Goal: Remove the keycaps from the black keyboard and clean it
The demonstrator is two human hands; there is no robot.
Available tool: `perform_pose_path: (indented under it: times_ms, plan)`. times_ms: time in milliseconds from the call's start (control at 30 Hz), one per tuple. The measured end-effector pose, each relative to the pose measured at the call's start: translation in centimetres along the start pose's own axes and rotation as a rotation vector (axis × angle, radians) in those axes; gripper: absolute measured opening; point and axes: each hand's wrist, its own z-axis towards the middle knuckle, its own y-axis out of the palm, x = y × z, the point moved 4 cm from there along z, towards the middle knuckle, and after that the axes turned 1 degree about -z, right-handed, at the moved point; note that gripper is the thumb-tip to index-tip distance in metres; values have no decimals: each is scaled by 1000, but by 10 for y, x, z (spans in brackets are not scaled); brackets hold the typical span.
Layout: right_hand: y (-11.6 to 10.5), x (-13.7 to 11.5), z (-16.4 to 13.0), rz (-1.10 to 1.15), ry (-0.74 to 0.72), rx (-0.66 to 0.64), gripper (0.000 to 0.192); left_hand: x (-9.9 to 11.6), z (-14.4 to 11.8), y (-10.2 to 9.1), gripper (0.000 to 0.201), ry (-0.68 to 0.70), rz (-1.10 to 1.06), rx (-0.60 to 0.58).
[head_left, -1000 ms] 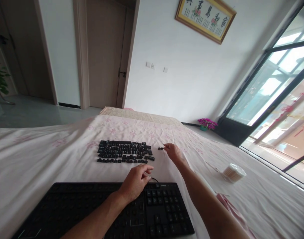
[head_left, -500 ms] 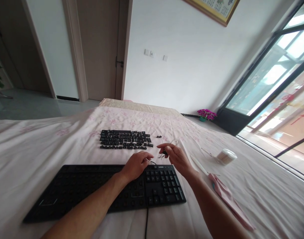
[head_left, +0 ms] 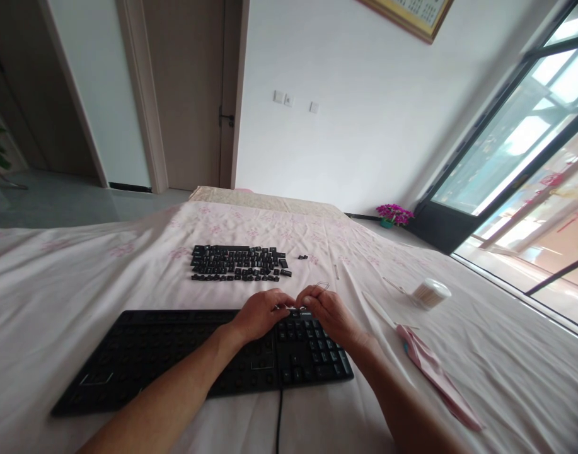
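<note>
Both hands meeting at the far edge of the black keyboard (head_left: 203, 353), right above the number pad. Left hand (head_left: 260, 313) curled, fingertips pinched down at the top row, apparently bracing the board; whether anything sits in that pinch, cannot tell. Right hand (head_left: 329, 312) closed loosely around a thin wire keycap puller (head_left: 321, 286), its loop poking out past the knuckles toward 12 o'clock, tips aimed down at the keys, presumably so the wires can hook under a cap.

Most of the keyboard's left and middle looking bare of caps, just dark sockets; number pad at 3 o'clock of the board fully capped. Cable trailing off the near edge toward 6 o'clock.

Removed keycaps (head_left: 239, 263) laid out in neat rows at 12 o'clock of the hands, well apart from the board, seemingly kept in layout order. 2 stray small black pieces (head_left: 302, 257) just to the right of that block.

Out at 2 o'clock, a round tub of cotton swabs (head_left: 430, 293), near enough to reach. At 4 o'clock, a folded pink cloth (head_left: 435, 375) lying flat on the flowered bedsheet (head_left: 57, 296).
</note>
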Motion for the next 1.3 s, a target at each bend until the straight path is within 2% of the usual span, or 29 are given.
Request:
perform_pose_path:
  times_ms: [300, 533, 800, 1000, 1133, 1300]
  plan:
    - [10, 0, -1, -85, -29, 3, 23, 2, 2, 2, 21, 14, 84, -39]
    - [5, 15, -2, 135, 124, 5, 33, -3, 2, 6, 23, 8, 104, -48]
    - [21, 11, -2, -103, -49, -51, 29, -4, 2, 7, 28, -13, 127, -63]
    - [23, 16, -9, -9, -71, 76, 31, -3, 4, 7, 23, 7, 86, -101]
    - [28, 13, -9, -22, -55, 20, 31, -5, 7, 8, 17, 12, 64, -134]
    - [26, 16, -5, 24, 16, 102, 38, -8, 10, 8, 16, 4, -9, -134]
